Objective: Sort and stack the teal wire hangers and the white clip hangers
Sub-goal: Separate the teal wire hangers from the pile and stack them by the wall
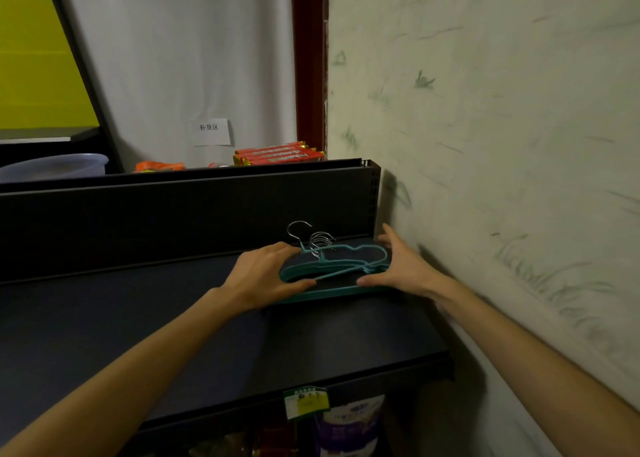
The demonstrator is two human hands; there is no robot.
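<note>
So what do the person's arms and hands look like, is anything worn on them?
Both arms are bare as far as the picture shows: no sleeves, gloves, watch or rings visible. The left hand and right hand are uncovered, with slim forearms reaching in from the bottom corners.

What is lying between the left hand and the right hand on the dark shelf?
In the head view, the stack of teal wire hangers lies between the left hand and right hand, on the dark shelf.

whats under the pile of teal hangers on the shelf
The teal hangers lie stacked directly on the dark shelf, which shows all around them. Nothing else shows beneath, but the left hand and right hand cover the pile's ends.
</note>
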